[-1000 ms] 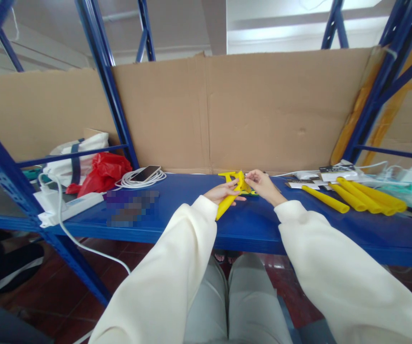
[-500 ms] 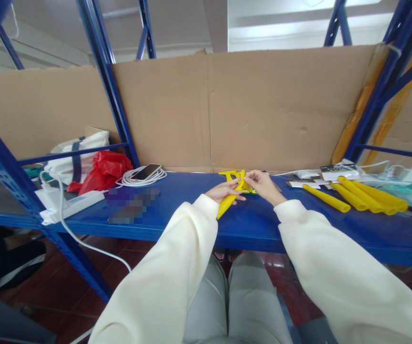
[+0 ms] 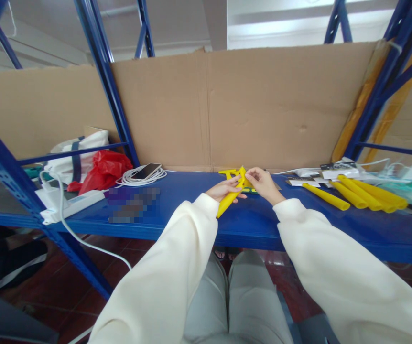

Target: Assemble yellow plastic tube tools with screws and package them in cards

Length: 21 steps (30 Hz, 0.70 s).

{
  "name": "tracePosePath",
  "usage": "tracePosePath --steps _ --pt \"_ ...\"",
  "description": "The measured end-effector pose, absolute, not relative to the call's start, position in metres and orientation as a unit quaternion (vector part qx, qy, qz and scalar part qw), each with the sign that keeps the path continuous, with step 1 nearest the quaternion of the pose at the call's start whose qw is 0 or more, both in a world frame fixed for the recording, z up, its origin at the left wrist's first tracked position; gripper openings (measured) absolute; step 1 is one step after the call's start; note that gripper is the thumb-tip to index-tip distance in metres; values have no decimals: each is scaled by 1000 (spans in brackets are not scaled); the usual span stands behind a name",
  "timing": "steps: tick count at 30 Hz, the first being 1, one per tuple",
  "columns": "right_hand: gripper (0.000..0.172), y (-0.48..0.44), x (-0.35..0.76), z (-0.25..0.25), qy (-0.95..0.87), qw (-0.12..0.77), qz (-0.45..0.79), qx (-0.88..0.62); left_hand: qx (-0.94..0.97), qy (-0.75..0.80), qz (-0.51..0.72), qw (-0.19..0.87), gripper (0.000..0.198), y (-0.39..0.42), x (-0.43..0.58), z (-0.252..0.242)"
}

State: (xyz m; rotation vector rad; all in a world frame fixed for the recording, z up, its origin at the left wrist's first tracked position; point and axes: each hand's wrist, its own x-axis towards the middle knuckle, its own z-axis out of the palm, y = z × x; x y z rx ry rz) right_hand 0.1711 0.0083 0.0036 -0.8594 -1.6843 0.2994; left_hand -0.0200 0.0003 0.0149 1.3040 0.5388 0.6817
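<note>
My left hand is closed around a long yellow plastic piece that slants down toward the front edge of the blue shelf. My right hand pinches the upper end of that same yellow piece, where a small yellow T-shaped part sticks out behind it. Both hands hover just over the shelf at its middle. Both arms wear cream sleeves. What lies under the fingers is hidden.
Several yellow tapered sticks lie at the right beside white cards and cables. A phone rests on a coiled white cable, next to a red bag and a white power strip. A cardboard sheet backs the shelf.
The hands and the yellow piece have stayed almost in place; the view has shifted slightly, and the fingers have adjusted a little at the piece's upper end.
</note>
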Motion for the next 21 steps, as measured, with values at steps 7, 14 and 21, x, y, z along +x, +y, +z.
tracePosePath --steps 7,14,21 --pt "40 14 174 -2 -689 605 107 -384 582 235 309 715 89 -4 -20 17" --pt "48 22 178 -9 -670 595 126 -426 555 239 330 725 88 -11 -19 21" --pt "55 13 173 -6 -673 571 212 -420 554 211 341 730 88 -8 -19 19"
